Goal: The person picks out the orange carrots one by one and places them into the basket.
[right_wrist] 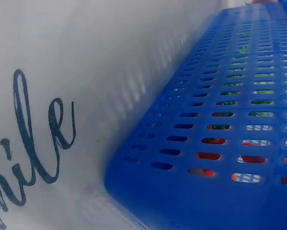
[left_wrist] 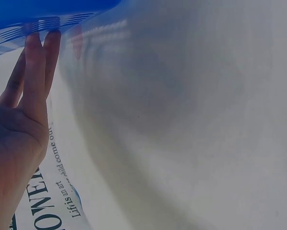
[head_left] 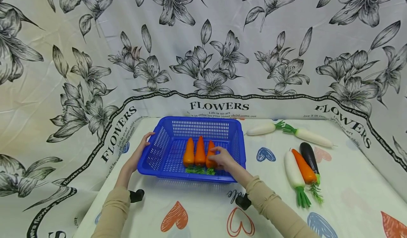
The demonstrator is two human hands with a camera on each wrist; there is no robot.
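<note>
A blue plastic basket with slotted walls sits on the table. Three orange carrots lie side by side inside it, green tops toward the front wall. My left hand holds the basket's left rim; in the left wrist view, fingers of that hand reach up against the slotted side under the rim. Reaching over the front right, my right hand pinches the rightmost carrot and partly covers it. Only the basket's outer wall fills the right wrist view, with the right hand out of sight.
Right of the basket, a white radish, a carrot and an eggplant lie together. Two more white radishes lie behind them, tops meeting. A floral curtain hangs at the back.
</note>
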